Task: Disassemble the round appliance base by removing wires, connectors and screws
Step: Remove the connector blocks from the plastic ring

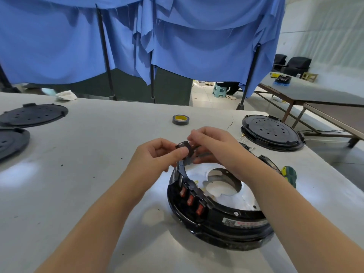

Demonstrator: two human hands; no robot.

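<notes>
1. Far left of the grey table: two black round covers, lying flat, well apart from the hands.
2. Left hand: fingers curled, thumb and forefinger pinching a small black part at the far rim of the round appliance base.
3. Whether the part has come free of the rim or is only lifted, I cannot tell; blurred and half hidden by fingers.
4. Roll of tape lies beyond the hands, untouched.
5. Base sits near the table's front edge, below and right of the hands; three red switches face left along its wall.
6. Right hand: fingers curled, gripping the same part from the right; both hands equally near.
7. Judgement: the part's long axis seems to follow the rim, so the pull likely goes up and away from the wall.
8. Right: another black cover; a green-handled screwdriver just beside the base.
</notes>
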